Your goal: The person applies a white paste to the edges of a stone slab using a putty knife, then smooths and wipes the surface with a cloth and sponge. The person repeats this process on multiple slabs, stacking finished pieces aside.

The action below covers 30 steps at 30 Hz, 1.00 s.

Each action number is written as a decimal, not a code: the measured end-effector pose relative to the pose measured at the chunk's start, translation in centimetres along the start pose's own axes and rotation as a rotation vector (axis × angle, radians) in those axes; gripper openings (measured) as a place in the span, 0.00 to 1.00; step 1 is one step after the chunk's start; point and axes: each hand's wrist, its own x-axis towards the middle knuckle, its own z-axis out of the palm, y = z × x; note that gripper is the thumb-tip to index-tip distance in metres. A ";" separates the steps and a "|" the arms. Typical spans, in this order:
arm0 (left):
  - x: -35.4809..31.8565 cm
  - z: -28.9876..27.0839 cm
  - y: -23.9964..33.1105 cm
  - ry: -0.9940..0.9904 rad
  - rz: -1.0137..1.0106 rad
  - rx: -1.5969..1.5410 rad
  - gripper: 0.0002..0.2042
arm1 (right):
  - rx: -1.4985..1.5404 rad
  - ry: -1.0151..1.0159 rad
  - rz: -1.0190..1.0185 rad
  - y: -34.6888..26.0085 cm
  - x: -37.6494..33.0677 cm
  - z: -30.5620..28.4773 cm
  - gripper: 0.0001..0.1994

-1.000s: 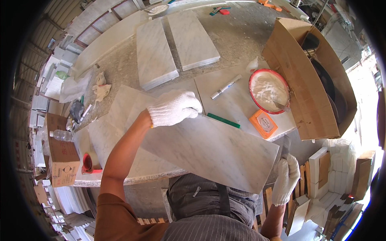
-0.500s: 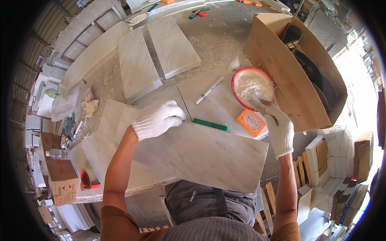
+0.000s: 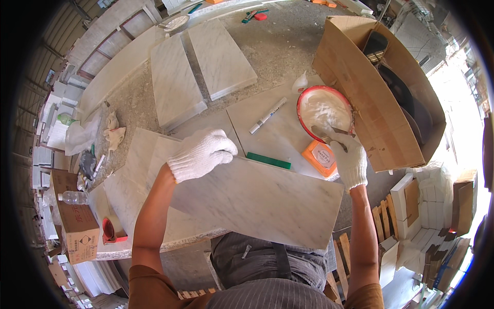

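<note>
Marble dominates this stone-yard bench: a person in white knit gloves steadies a large grey-veined marble slab (image 3: 257, 203) whose near edge overhangs the worktable (image 3: 288, 46) toward their waist. The left hand (image 3: 201, 153) rests on the slab's far upper corner, fingers curled down over the edge in a loose clamp rather than a full fist. The right hand (image 3: 349, 158), well clear of the slab's right end, closes its fingers around a small scraper (image 3: 325, 135) whose blade dips into a red-rimmed bowl of white powder or paste (image 3: 324, 110). Just beside the bowl lie an orange packet (image 3: 320, 156), a green strip (image 3: 268, 160) and a white marker pen (image 3: 267, 115); an open cardboard box (image 3: 375, 92) stands to the right, and two smaller marble tiles (image 3: 200, 77) sit farther back. By the look of it, the slab is heavy, rigid and brittle, smooth enough to slide under cotton gloves, and liable to chip at corners or crack if dropped flat. It would best be gripped at two opposite long edges, not at a single corner as the one steadying hand has it now.
</note>
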 end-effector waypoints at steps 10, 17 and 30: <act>-0.1 0.0 0.2 0.004 -0.025 -0.019 0.07 | 0.209 0.039 0.087 0.8 -0.1 0.8 0.15; 0.0 -0.1 0.2 -0.012 0.000 -0.033 0.07 | 0.322 0.042 0.079 -0.5 -1.0 -0.2 0.14; -0.4 0.7 -1.8 0.021 0.149 -0.011 0.05 | 0.619 -0.314 0.257 -8.5 -8.2 -0.7 0.13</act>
